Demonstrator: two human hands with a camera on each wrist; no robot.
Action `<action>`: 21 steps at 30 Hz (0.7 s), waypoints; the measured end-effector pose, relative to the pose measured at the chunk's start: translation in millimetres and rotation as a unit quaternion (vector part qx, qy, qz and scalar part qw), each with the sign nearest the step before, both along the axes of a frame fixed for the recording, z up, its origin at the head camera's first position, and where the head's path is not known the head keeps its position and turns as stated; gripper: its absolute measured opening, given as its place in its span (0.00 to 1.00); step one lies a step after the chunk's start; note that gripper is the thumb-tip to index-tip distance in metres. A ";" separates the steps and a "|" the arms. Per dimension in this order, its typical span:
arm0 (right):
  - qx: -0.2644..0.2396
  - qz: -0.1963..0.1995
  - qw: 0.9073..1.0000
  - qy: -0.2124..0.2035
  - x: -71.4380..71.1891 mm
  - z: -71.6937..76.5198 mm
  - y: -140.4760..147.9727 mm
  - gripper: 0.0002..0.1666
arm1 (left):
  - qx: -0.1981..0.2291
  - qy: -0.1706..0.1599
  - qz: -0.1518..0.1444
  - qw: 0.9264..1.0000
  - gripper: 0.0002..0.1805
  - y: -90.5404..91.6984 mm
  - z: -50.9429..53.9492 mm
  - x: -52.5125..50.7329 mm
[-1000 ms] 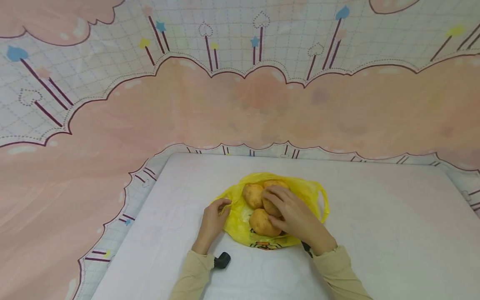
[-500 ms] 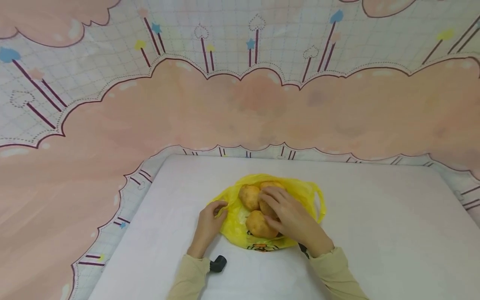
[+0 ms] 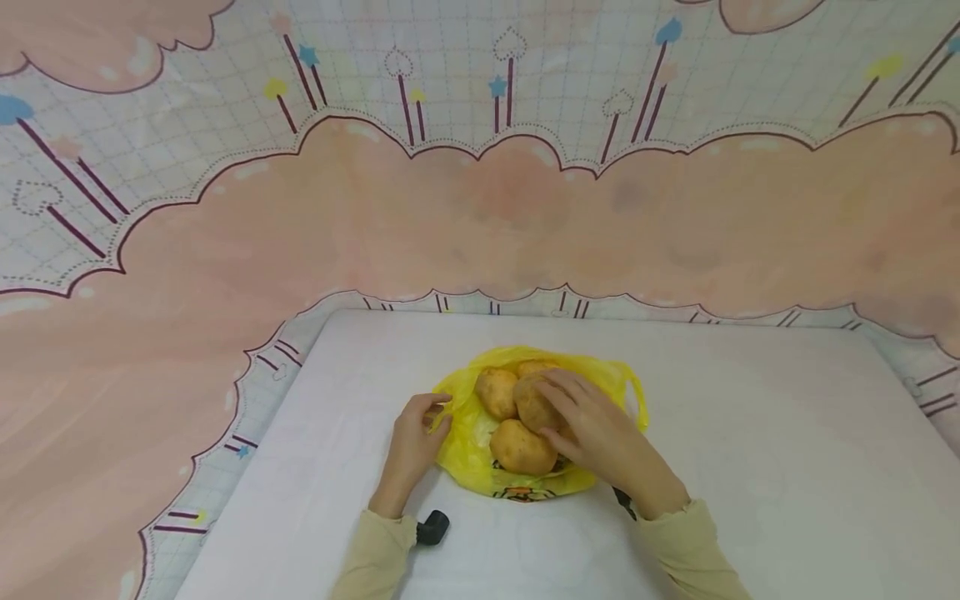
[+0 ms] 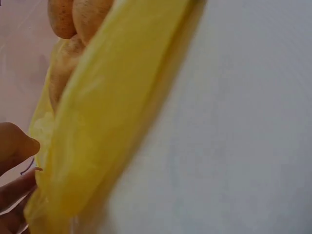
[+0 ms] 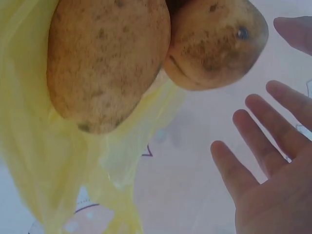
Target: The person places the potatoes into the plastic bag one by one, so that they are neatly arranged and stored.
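In the head view a yellow plastic bag (image 3: 467, 437) lies on the white table with its mouth spread. Several potatoes (image 3: 522, 447) are piled in it. My right hand (image 3: 600, 425) hovers over the pile's right side. The right wrist view shows its fingers spread and apart from two large potatoes (image 5: 109, 63), holding nothing. At the bag's left edge is my left hand (image 3: 412, 442), fingers loosely bent. In the left wrist view a gap separates its thumb (image 4: 17, 146) from the fingers, and the bag film (image 4: 97, 131) overlaps some fingertips.
A black wrist-camera piece (image 3: 433, 527) shows beside the left sleeve. The white table (image 3: 750, 433) extends around the bag. Behind it hangs a printed cloth (image 3: 450, 217) with pink cloud shapes.
My right hand has drawn slightly to the right, uncovering more of the middle potato. The left hand's thumb and fingers look a little further apart. The potatoes stay in the bag.
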State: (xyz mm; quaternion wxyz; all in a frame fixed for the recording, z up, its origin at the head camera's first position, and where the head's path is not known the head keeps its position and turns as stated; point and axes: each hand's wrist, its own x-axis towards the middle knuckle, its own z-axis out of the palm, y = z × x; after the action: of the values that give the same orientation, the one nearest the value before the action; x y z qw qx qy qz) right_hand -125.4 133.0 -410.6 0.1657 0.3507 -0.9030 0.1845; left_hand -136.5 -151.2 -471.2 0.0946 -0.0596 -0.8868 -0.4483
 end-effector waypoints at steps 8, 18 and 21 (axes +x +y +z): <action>-0.019 -0.013 0.999 0.027 4.2 5.0 14.1 0.38 | -0.013 0.024 -0.002 1.000 0.18 5.1 17.3 3.5; 0.009 -0.067 0.998 0.005 12.0 8.9 35.7 0.42 | -0.057 0.056 -0.020 0.997 0.23 15.9 39.7 13.0; 0.009 -0.075 0.997 0.010 13.8 7.2 41.0 0.43 | -0.075 0.062 -0.021 0.995 0.24 18.0 46.1 16.4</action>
State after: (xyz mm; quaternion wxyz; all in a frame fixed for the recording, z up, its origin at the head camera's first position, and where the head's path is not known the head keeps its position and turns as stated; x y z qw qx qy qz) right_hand -111.6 174.0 -403.4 0.1851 0.2850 -0.9268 0.1600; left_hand -120.1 -133.1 -425.1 0.1355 -0.1126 -0.9088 -0.3781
